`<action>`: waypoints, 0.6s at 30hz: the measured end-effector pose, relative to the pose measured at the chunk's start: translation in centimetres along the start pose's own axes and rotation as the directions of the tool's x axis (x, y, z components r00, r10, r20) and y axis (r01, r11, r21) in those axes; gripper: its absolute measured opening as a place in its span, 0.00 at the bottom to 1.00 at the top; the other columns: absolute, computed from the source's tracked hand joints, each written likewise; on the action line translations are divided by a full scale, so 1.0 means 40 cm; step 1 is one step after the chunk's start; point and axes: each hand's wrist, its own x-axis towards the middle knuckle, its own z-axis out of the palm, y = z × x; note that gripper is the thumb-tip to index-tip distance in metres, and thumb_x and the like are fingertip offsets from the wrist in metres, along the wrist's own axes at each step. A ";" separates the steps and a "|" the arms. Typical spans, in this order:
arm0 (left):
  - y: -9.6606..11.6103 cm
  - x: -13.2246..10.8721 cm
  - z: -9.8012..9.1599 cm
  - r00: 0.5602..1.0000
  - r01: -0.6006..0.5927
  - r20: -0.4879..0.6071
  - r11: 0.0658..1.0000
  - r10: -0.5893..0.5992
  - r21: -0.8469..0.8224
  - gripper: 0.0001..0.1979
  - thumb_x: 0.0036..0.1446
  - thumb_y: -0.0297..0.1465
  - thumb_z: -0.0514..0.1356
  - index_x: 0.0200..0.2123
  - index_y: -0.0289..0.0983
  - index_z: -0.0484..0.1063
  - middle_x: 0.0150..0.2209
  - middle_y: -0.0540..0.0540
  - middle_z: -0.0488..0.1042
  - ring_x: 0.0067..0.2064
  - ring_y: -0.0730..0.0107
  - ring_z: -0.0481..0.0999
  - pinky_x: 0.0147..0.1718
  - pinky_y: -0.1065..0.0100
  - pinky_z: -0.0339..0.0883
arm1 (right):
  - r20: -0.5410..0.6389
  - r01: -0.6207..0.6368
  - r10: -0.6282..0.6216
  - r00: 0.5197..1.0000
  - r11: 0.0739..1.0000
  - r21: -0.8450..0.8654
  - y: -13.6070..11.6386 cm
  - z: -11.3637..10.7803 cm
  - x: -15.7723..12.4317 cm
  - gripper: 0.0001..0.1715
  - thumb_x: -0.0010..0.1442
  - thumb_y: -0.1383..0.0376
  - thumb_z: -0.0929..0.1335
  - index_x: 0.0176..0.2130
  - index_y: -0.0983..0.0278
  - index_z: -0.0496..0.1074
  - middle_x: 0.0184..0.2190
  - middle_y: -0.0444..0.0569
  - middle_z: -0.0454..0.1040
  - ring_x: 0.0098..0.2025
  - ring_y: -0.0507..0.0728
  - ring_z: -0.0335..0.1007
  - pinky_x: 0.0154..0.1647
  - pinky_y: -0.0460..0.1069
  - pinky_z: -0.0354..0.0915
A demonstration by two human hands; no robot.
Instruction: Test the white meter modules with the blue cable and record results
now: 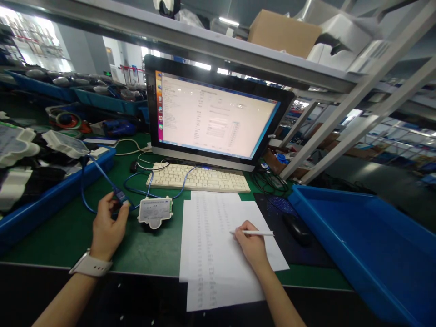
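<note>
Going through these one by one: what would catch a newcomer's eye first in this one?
Probably the bright monitor at the back of the green bench, behind a keyboard. Then the right hand, holding a white pen over printed sheets, and the left hand, holding a blue cable connector.

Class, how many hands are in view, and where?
2: left hand holding a blue cable connector beside the white-cased module; right hand holding a white pen over the paper sheets.
</note>
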 end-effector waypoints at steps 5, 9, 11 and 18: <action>0.000 -0.001 -0.001 1.000 0.001 0.008 1.000 -0.001 0.001 0.32 0.50 0.43 0.55 0.54 0.29 0.60 0.41 0.39 0.72 0.41 0.60 0.73 0.42 0.59 0.68 | 0.029 0.004 -0.003 1.000 1.000 -0.023 -0.003 -0.001 -0.002 0.11 0.49 0.60 0.64 0.20 0.61 0.61 0.15 0.42 0.64 0.20 0.52 0.55 0.21 0.47 0.53; 0.003 -0.002 -0.001 1.000 -0.004 0.009 1.000 0.004 -0.010 0.32 0.50 0.43 0.55 0.54 0.28 0.60 0.42 0.38 0.72 0.42 0.60 0.73 0.44 0.59 0.67 | 0.027 0.012 -0.010 1.000 0.999 -0.038 -0.014 -0.002 -0.004 0.11 0.48 0.60 0.64 0.19 0.61 0.61 0.15 0.41 0.63 0.20 0.52 0.55 0.21 0.47 0.52; 0.003 -0.003 -0.001 1.000 -0.005 0.014 1.000 0.006 -0.018 0.32 0.50 0.43 0.55 0.54 0.28 0.60 0.42 0.38 0.72 0.42 0.60 0.73 0.44 0.59 0.67 | 0.021 0.017 -0.016 1.000 0.999 -0.045 -0.019 -0.003 -0.005 0.10 0.48 0.61 0.64 0.19 0.61 0.61 0.14 0.41 0.62 0.20 0.52 0.55 0.21 0.47 0.52; -0.005 -0.001 0.001 1.000 -0.026 0.004 0.999 0.027 -0.042 0.32 0.50 0.44 0.55 0.53 0.29 0.61 0.42 0.38 0.72 0.42 0.59 0.74 0.44 0.58 0.67 | 0.005 0.039 -0.039 0.999 0.998 -0.057 -0.014 -0.001 -0.001 0.11 0.48 0.59 0.63 0.19 0.61 0.61 0.15 0.42 0.63 0.20 0.52 0.55 0.20 0.47 0.53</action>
